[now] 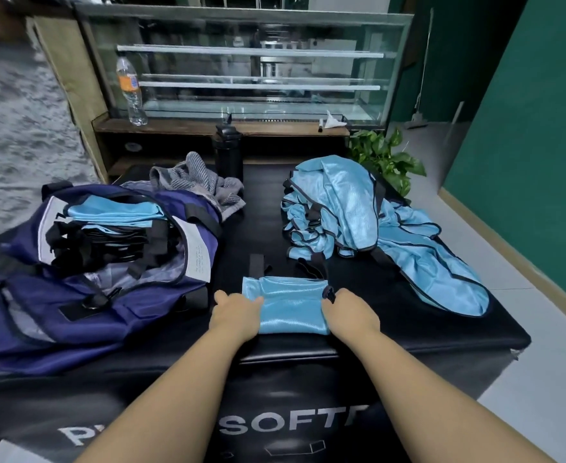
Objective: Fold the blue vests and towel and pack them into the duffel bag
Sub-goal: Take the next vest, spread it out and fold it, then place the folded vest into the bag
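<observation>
Two bare forearms reach forward from the bottom of the view onto a black padded block. The left hand grips the left edge of a folded blue vest, its fingers curled under the fabric and out of sight, thumb on top. The right hand grips the vest's right edge the same way, beside a small black strap loop at the vest's upper right corner.

The folded vest is a shiny, light blue, finely ribbed fabric, folded into a compact rectangle lying near the front edge of the block, between the two hands. Black straps stick out from behind its far edge.

To the left lies a navy duffel bag, unzipped and gaping — inside it sits a stack of folded blue vests with black straps bunched below. Behind the bag, a crumpled grey striped towel rests on the block. To the right, well apart from the hands, is a loose heap of unfolded blue vests with dark trim, spilling toward the block's right edge.

Beyond stand a black bottle, a clear water bottle on a wooden ledge, a glass display case and a green plant.

White lettering on the block's front face is partly hidden by the arms — only "SOFT" reads clearly. How many vests make up the heap cannot be told.
</observation>
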A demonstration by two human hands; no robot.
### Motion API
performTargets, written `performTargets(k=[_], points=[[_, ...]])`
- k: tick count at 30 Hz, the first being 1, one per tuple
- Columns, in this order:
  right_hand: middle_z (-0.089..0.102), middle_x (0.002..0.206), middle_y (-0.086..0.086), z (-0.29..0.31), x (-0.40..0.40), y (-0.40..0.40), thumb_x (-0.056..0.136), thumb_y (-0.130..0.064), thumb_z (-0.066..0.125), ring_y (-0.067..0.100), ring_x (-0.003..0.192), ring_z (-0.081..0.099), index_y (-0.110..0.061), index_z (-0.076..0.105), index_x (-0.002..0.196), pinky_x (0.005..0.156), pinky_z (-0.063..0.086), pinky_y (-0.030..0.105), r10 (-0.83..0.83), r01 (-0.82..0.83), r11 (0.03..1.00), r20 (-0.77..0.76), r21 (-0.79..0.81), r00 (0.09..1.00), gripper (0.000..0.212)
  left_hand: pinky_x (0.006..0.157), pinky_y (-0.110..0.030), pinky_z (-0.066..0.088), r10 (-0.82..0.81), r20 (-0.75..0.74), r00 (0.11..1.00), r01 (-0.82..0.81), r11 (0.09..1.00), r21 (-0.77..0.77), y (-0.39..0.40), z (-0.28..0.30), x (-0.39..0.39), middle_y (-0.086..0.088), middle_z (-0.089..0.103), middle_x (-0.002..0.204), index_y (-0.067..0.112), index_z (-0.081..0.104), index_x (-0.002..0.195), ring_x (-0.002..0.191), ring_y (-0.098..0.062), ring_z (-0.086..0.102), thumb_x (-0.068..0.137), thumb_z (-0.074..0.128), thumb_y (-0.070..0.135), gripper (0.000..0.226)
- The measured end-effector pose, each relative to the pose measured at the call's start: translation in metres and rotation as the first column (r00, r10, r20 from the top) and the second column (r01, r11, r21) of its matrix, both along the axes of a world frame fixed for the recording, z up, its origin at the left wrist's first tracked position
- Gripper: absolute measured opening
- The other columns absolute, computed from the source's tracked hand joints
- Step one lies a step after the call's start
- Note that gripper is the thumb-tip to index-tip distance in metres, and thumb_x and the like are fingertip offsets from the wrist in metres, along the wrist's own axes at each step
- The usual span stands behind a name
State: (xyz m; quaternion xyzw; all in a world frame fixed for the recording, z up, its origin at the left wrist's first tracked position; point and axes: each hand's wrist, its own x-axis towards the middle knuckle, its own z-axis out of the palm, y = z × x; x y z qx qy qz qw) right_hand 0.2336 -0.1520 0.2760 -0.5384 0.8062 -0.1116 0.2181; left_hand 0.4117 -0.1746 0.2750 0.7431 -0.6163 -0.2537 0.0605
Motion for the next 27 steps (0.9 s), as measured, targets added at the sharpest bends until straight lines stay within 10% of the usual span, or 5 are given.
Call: performTargets(k=[5,9,17,22,27], points=[[0.062,0.113,0.009,0.009,0.007,0.023,0.096,-0.029,0.039,0.028,0.103,0.058,-0.009,0.056,0.108,0.076,0.039,0.029,0.040,-0.039,0.996,-0.010,0.081,0.999,0.029,0.094,-0.033,0.044,0.068,-0.335,0.940,-0.028,0.992,0.121,0.005,0.007,0.021,-0.015,0.048,0.127,0.000,0.053,0.124,0.105,-0.027,0.054,0.090,0.050,0.043,0.054],[0.061,0.067,0.004,0.019,0.010,0.042,0.089,-0.022,0.046,0.017,0.058,0.059,-0.012,0.045,0.077,0.053,0.042,0.022,0.094,-0.119,0.978,0.147,0.174,0.985,0.016,0.072,-0.031,0.048,0.093,-0.595,0.798,-0.100,0.995,0.020,0.028,0.005,0.034,-0.012,0.070,0.095,0.005,0.065,0.087,0.078,-0.020,0.062,0.085,0.063,0.022,0.017],[0.028,0.147,-0.011,0.099,0.045,0.053,0.078,-0.035,0.069,0.010,0.140,0.013,-0.031,0.026,0.142,0.110,0.017,0.033,0.621,-0.626,0.743,-0.105,-0.237,0.777,0.078,0.073,-0.037,0.044,-0.359,0.081,0.930,0.363,0.863,-0.351,0.061,0.054,0.056,-0.001,0.060,0.089,0.023,0.032,0.080,0.088,-0.028,0.058,0.091,0.050,0.041,0.028],[0.054,0.122,-0.004,0.115,0.100,0.043,0.081,-0.023,0.065,0.017,0.125,0.042,-0.022,0.040,0.127,0.115,0.008,0.050,0.749,-0.823,0.553,-0.354,-0.133,0.560,0.052,0.079,-0.034,0.037,-0.441,0.449,0.777,0.605,0.718,-0.343,0.065,0.098,0.063,-0.003,0.061,0.118,0.019,0.047,0.115,0.108,-0.025,0.056,0.092,0.049,0.042,0.033],[0.064,0.108,-0.001,0.115,0.126,0.034,0.081,-0.032,0.070,0.021,0.104,0.056,-0.017,0.036,0.116,0.107,0.019,0.040,0.779,-0.815,0.562,-0.243,-0.139,0.578,0.051,0.076,-0.032,0.034,-0.401,0.513,0.759,0.614,0.703,-0.359,0.068,0.116,0.094,0.001,0.063,0.113,0.023,0.045,0.109,0.107,-0.022,0.057,0.087,0.055,0.048,0.034]])
